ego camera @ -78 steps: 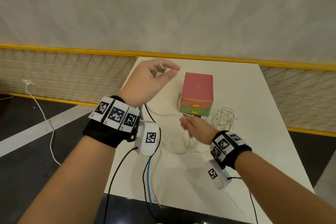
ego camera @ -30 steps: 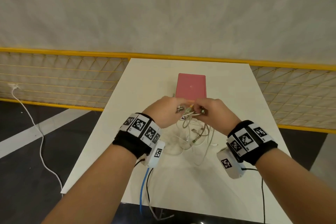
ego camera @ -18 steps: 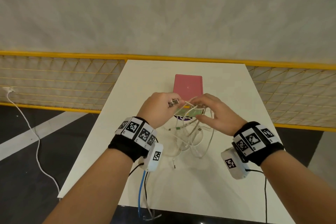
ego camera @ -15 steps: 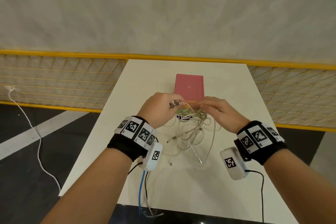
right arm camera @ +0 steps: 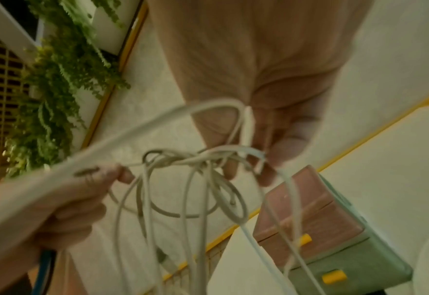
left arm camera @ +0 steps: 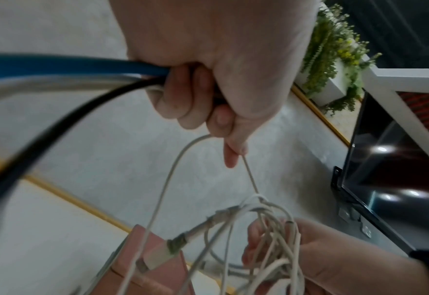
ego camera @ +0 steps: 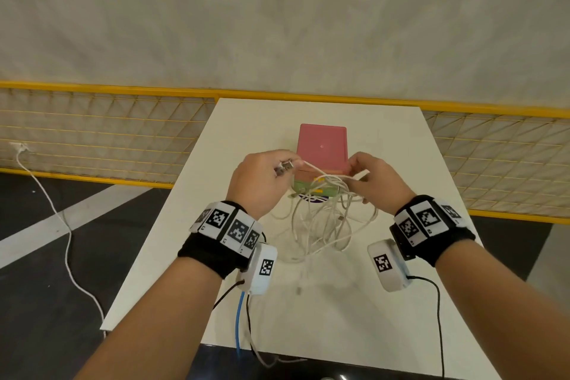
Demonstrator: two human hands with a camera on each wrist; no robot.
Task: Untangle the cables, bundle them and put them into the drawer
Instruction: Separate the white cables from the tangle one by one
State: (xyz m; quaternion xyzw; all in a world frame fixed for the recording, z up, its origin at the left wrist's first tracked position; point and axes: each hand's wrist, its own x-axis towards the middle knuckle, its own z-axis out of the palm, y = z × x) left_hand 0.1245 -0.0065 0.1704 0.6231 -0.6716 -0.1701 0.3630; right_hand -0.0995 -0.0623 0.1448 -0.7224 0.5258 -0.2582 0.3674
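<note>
A tangle of white cables (ego camera: 324,219) hangs between both hands above the white table (ego camera: 385,302). My left hand (ego camera: 265,182) pinches one cable end, its metal USB plug (ego camera: 284,167) sticking out past the fingers; the strand (left arm camera: 251,175) runs taut from the fingertips to the knot (left arm camera: 258,199). My right hand (ego camera: 373,179) grips the knotted loops (right arm camera: 208,159) with curled fingers. Behind the hands stands the small drawer box (ego camera: 322,148), pink on top, green below, with yellow handles (right arm camera: 333,276); its drawers look closed.
The loose cable ends (ego camera: 300,287) trail onto the table below the hands. A yellow mesh fence (ego camera: 108,139) runs behind the table. Dark floor lies to the left with a white cord (ego camera: 68,241) on it. Sensor leads hang from both wrists over the near table edge.
Both hands came together on the tangle and lifted it off the table in front of the box. In the last half second they drew slightly apart, pulling one strand taut.
</note>
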